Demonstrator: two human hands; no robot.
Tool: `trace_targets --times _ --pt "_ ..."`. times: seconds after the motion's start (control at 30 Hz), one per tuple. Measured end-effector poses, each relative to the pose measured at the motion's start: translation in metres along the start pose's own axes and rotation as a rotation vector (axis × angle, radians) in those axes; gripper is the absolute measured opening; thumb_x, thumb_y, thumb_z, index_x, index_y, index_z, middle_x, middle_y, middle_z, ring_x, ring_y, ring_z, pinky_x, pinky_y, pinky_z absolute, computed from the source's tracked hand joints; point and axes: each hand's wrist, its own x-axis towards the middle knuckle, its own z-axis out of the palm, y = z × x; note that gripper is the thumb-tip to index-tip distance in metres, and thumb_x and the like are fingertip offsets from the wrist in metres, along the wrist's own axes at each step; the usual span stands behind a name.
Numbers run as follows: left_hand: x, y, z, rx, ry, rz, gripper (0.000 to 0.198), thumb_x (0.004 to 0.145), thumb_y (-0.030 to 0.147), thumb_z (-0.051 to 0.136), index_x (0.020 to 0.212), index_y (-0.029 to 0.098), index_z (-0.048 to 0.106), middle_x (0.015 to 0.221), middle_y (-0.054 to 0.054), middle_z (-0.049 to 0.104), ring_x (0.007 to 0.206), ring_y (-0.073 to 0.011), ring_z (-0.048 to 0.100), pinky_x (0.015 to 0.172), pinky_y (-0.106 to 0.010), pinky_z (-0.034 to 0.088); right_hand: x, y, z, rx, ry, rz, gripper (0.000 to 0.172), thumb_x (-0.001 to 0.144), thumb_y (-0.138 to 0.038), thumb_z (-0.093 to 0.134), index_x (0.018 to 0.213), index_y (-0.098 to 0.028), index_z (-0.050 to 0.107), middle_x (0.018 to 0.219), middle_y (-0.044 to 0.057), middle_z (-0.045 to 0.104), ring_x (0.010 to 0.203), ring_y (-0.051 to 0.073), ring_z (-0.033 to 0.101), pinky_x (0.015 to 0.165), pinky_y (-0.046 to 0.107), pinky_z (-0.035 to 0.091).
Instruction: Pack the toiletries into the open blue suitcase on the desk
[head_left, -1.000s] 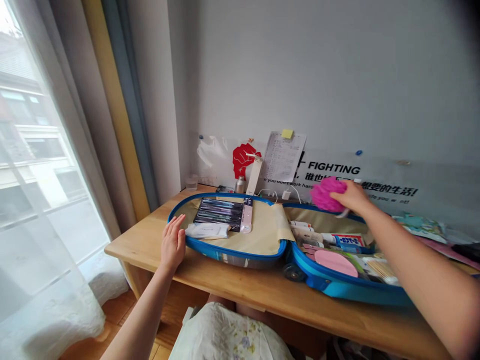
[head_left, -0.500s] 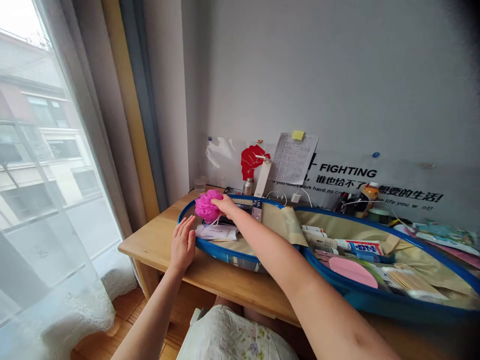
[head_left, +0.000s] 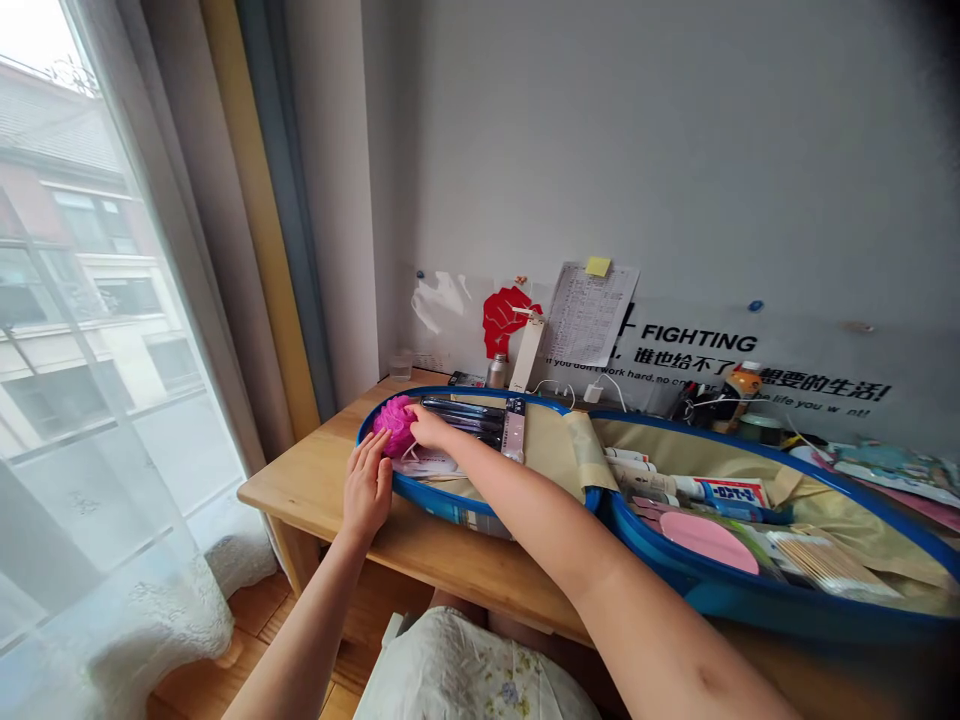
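Note:
A blue suitcase (head_left: 480,510) lies open on the wooden desk (head_left: 315,480), its two halves side by side. My right hand (head_left: 429,428) reaches across and presses a pink mesh bath puff (head_left: 395,424) into the far left corner of the left half, fingers closed on it. My left hand (head_left: 367,485) rests flat with fingers stretched against the suitcase's left rim. In the same half lie a dark pack of toothbrushes (head_left: 465,418) and a white packet (head_left: 429,465).
The right half (head_left: 750,590) holds tubes, a toothpaste box (head_left: 724,492), a pink oval item (head_left: 709,542) and cotton swabs (head_left: 821,565). Bottles, cables and papers stand along the wall behind. A curtained window (head_left: 97,330) is at the left.
My right hand carried the pink puff from over the right half to the left half's corner and lowered it in. My left hand stayed at the rim.

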Motion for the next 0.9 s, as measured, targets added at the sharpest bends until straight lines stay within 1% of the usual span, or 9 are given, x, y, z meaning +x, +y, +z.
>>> trace_targets --times 0.2,0.3,0.4,0.47,0.57,0.67,0.7,0.8,0.9 --pt "-0.001 -0.005 0.000 -0.004 -0.010 0.017 0.046 0.099 0.040 0.029 0.130 0.019 0.056 0.131 -0.012 0.061 0.129 -0.0248 0.049 0.112 -0.046 0.035 -0.014 -0.010 -0.021 0.041 0.096 0.031 0.062 0.075 -0.005 0.051 0.134 -0.022 0.050 0.139 0.004 0.057 0.131 0.018 0.049 0.115 0.034 0.033" --pt "-0.001 -0.006 0.001 -0.011 -0.002 0.011 0.047 0.099 0.041 0.029 0.131 0.019 0.056 0.130 -0.011 0.062 0.130 -0.0254 0.049 0.112 -0.047 0.035 -0.029 -0.013 -0.047 0.060 0.134 0.025 0.049 0.079 -0.009 0.054 0.127 -0.022 0.056 0.131 0.005 0.062 0.122 0.017 0.056 0.109 0.034 0.041" --pt "-0.001 -0.005 0.000 -0.009 -0.001 -0.002 0.047 0.099 0.041 0.028 0.131 0.019 0.056 0.129 -0.011 0.062 0.130 -0.0257 0.048 0.112 -0.047 0.035 -0.055 -0.010 -0.091 0.096 0.123 0.021 0.028 0.088 -0.015 0.048 0.109 -0.019 0.064 0.104 0.005 0.073 0.087 0.013 0.069 0.087 0.030 0.054" --pt "0.000 -0.004 -0.001 -0.002 -0.004 0.003 0.047 0.099 0.041 0.028 0.130 0.019 0.056 0.128 -0.011 0.062 0.129 -0.0257 0.049 0.111 -0.047 0.036 -0.079 0.001 -0.129 0.123 0.133 0.021 0.024 0.090 -0.018 0.046 0.105 -0.019 0.065 0.086 0.003 0.074 0.068 0.009 0.067 0.072 0.025 0.055" --pt "0.000 -0.004 -0.002 0.005 -0.012 0.016 0.047 0.099 0.041 0.028 0.129 0.019 0.057 0.129 -0.012 0.062 0.127 -0.0256 0.051 0.110 -0.046 0.037 -0.120 0.031 -0.195 0.145 0.285 0.035 0.021 0.089 -0.023 0.052 0.105 -0.018 0.065 0.076 0.002 0.074 0.062 0.009 0.065 0.062 0.019 0.051" --pt "0.000 -0.004 -0.002 0.005 -0.010 0.018 0.047 0.099 0.041 0.028 0.129 0.019 0.057 0.129 -0.012 0.062 0.128 -0.0261 0.050 0.110 -0.046 0.037 -0.161 0.070 -0.255 -0.050 0.513 0.249 0.022 0.089 -0.024 0.052 0.106 -0.019 0.064 0.078 0.004 0.075 0.063 0.009 0.067 0.063 0.020 0.052" --pt "0.000 -0.004 -0.002 0.005 -0.010 0.018 0.047 0.099 0.040 0.028 0.129 0.019 0.057 0.129 -0.012 0.062 0.128 -0.0261 0.050 0.111 -0.047 0.036 -0.175 0.081 -0.271 -0.081 0.548 0.293 0.023 0.089 -0.023 0.050 0.107 -0.018 0.064 0.080 0.006 0.075 0.064 0.010 0.068 0.062 0.020 0.051" --pt "0.000 -0.003 -0.002 0.003 -0.017 0.018 0.046 0.099 0.040 0.028 0.130 0.020 0.056 0.131 -0.011 0.060 0.129 -0.0256 0.049 0.111 -0.046 0.036 -0.212 0.110 -0.305 -0.155 0.602 0.405 0.026 0.089 -0.016 0.044 0.107 -0.015 0.063 0.081 0.010 0.074 0.062 0.010 0.068 0.053 0.017 0.047" --pt "0.001 -0.003 -0.003 0.005 -0.026 0.016 0.047 0.099 0.040 0.028 0.131 0.019 0.056 0.132 -0.011 0.060 0.129 -0.0253 0.049 0.112 -0.045 0.035 -0.246 0.125 -0.319 -0.246 0.579 0.479 0.026 0.082 -0.011 0.045 0.098 -0.014 0.066 0.081 0.011 0.075 0.059 0.012 0.068 0.047 0.017 0.043"
